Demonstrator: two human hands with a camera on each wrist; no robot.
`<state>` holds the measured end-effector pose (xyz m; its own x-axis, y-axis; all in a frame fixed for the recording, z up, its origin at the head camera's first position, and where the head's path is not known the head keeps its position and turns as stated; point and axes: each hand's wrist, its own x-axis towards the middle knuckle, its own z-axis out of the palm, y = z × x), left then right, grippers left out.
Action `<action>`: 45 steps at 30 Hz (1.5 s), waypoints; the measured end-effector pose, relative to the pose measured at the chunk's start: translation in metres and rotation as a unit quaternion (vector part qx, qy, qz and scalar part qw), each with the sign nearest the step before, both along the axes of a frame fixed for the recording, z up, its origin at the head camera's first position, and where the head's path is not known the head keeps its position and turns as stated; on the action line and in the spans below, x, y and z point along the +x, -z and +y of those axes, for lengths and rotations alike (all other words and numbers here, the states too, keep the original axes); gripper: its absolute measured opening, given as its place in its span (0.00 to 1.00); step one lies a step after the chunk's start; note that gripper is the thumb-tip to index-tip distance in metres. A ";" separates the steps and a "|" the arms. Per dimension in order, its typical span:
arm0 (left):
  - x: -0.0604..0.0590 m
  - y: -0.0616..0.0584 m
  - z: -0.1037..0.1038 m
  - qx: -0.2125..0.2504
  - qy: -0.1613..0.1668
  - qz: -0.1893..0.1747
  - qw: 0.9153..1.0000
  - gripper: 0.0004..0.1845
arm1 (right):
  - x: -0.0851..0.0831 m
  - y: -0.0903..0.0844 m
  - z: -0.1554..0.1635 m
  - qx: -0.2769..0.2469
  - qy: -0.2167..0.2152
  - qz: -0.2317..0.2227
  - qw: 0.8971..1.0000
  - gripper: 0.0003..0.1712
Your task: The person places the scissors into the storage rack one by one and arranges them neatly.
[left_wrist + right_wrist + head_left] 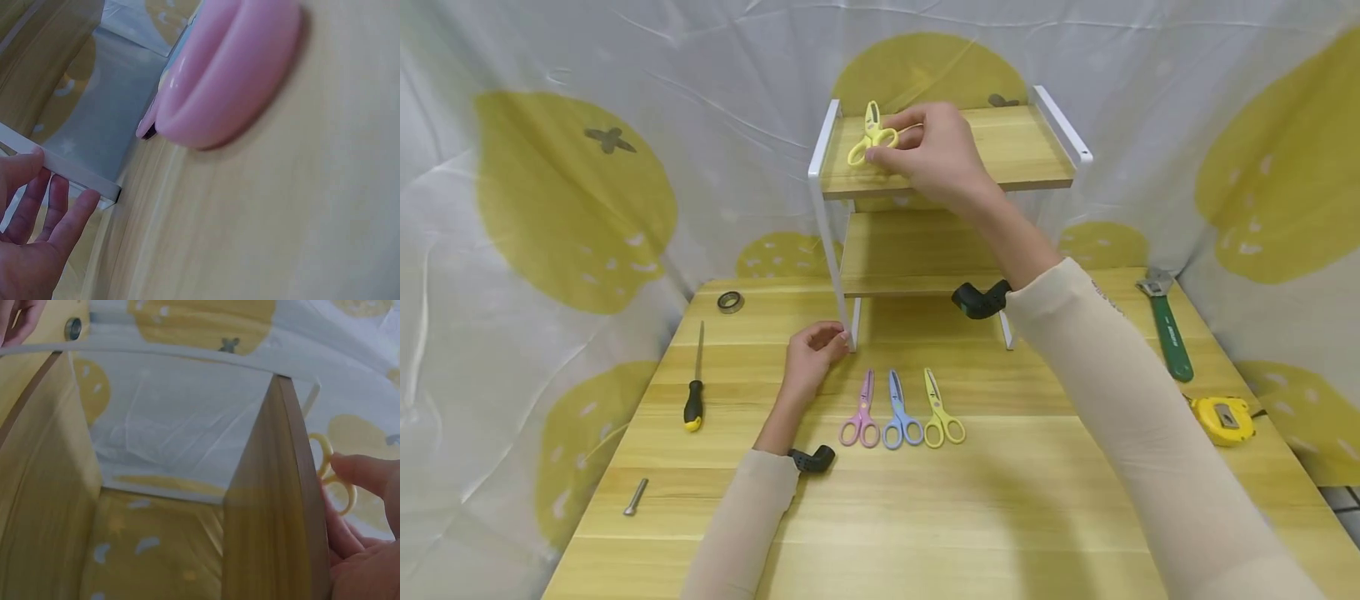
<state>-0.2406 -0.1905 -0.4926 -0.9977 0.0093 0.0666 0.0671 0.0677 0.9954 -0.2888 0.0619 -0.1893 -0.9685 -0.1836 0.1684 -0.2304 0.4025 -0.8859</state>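
Note:
My right hand (946, 154) pinches yellow scissors (872, 135) by the handles over the left part of the top board (1018, 146) of a small two-tier rack. The blades point away from me; in the right wrist view the scissors' handle loops (351, 499) show beside the board's edge. My left hand (807, 360) holds the foot of the rack's front left white leg (78, 172), thumb on one side and fingers on the other. Just right of it, pink scissors (866, 396), blue scissors (897, 396) and another yellow pair of scissors (934, 396) lie in a row on the table.
Along the table's left side lie a tape roll (730, 302), a screwdriver (695, 400) and a bolt (636, 497). To the right are an adjustable wrench (1168, 333) and a yellow tape measure (1223, 420). A lemon-print curtain (722, 108) hangs behind the rack.

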 end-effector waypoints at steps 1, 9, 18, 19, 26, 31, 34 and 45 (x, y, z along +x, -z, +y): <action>0.000 0.000 0.001 0.001 0.001 -0.001 1.000 0.15 | -0.003 0.000 -0.003 0.007 -0.003 -0.001 1.000 0.32; 0.000 0.002 0.005 0.014 0.001 -0.010 1.000 0.16 | -0.013 -0.002 -0.020 0.050 -0.012 -0.001 0.999 0.32; -0.001 0.001 0.005 0.013 -0.001 -0.006 1.000 0.14 | -0.010 -0.001 -0.018 0.167 -0.019 0.027 0.985 0.31; -0.001 0.001 0.005 0.011 -0.001 -0.006 1.000 0.14 | -0.010 -0.001 -0.018 0.174 -0.020 0.026 0.984 0.32; -0.002 0.003 0.007 0.010 -0.001 -0.005 1.000 0.12 | -0.009 -0.004 -0.014 0.201 -0.027 0.022 0.979 0.39; -0.003 0.004 0.006 0.008 -0.003 -0.002 1.000 0.13 | -0.003 -0.004 -0.008 0.184 -0.029 0.034 0.982 0.38; -0.003 0.004 0.003 0.006 -0.005 -0.003 1.000 0.14 | 0.004 -0.001 -0.003 0.160 -0.032 0.047 0.986 0.36; 0.002 0.001 -0.003 -0.002 -0.017 -0.012 1.000 0.18 | 0.040 0.017 0.022 0.064 -0.022 0.105 0.992 0.30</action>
<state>-0.2387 -0.1939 -0.4938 -0.9988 -0.0254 0.0421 0.0401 0.0733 0.9965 -0.2485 0.0837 -0.2067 -0.9052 -0.2580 0.3376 -0.4239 0.4935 -0.7594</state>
